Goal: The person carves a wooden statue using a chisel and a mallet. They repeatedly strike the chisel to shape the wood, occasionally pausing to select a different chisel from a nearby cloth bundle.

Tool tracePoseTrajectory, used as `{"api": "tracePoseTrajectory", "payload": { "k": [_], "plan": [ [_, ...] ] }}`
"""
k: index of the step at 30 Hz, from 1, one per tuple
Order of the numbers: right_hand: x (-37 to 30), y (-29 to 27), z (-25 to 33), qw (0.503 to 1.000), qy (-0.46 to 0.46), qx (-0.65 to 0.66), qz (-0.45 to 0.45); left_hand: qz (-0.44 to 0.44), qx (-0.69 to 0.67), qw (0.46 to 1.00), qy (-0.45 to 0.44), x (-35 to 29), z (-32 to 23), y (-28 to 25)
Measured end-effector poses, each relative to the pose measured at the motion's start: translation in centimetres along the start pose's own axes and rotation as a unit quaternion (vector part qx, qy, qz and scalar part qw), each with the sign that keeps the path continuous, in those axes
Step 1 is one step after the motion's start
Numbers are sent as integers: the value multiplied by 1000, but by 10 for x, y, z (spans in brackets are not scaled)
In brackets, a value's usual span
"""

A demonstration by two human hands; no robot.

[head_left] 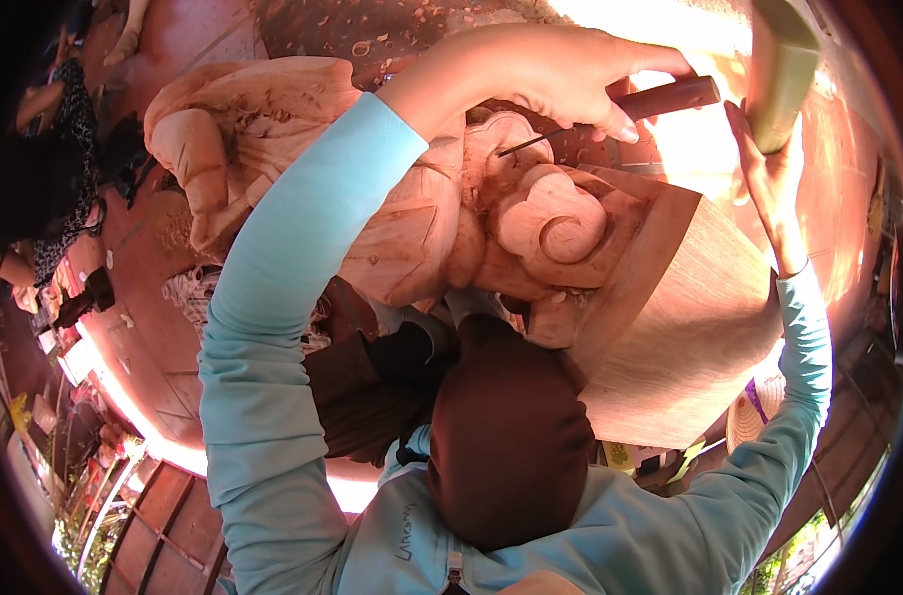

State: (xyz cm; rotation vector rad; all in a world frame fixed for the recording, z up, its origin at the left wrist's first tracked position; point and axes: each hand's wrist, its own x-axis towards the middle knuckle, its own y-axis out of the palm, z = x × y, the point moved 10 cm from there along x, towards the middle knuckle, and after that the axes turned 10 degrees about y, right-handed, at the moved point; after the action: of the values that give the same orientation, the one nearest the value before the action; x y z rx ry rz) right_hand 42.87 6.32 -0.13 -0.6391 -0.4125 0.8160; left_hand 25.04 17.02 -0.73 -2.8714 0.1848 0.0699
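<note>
My left hand (570, 84) is closed around the dark handle of a carving chisel (675, 96). Its thin blade slants down to the left, and the tip meets a rounded, scroll-like part of a wooden carving (561, 223). At the upper right, my right hand (774, 178) grips the lower part of a green, block-shaped mallet (784, 79), raised apart from the chisel handle. The carving lies across in front of me, with robe-like folds toward the left and a broad smooth block end toward the right.
Wood chips (362, 47) litter the reddish tiled floor beyond the carving. Another person in dark and patterned clothing (60, 178) is at the far left. A woven hat (749, 416) with a purple band lies beside the block end. Strong sunlight falls at the upper right.
</note>
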Motion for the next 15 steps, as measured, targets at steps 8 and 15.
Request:
{"api": "tracePoseTrajectory", "payload": {
  "k": [8,15],
  "plan": [
    [10,-3,-5,994,62,-77,40,49,31,997,-49,-2,-1,-16],
    [20,-1,27,991,63,-108,52,-49,5,998,-25,-29,-12,-31]
  ]
}}
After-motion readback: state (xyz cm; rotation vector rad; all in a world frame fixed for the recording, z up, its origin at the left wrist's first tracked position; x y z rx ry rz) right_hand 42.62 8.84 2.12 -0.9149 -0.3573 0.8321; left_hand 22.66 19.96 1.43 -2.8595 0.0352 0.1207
